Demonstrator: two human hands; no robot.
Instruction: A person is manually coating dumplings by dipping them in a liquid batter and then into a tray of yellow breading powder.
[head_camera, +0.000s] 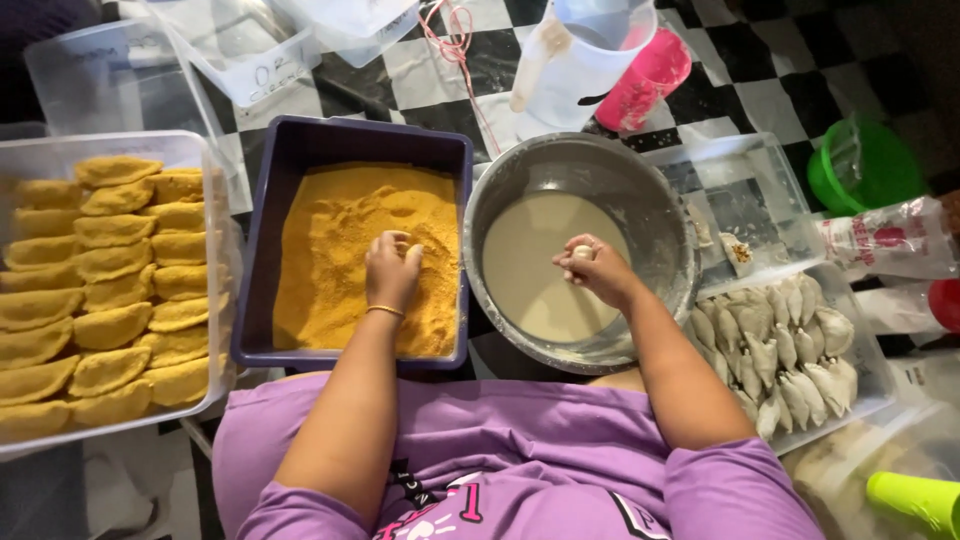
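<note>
At far left we see the clear tub of crumbed pastries, stacked done. Our left hand presses, grip closed, into the purple tray's orange crumbs; our right hand pinches a pale dumpling over the batter bowl, so drips fall inside.

kitchen: batter bowl, breadcrumb tray

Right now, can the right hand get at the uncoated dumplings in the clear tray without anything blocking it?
Probably yes. The right hand holds a dumpling over the batter bowl, and the clear tray of uncoated dumplings sits open just beside that forearm, with nothing lying between them.
</note>
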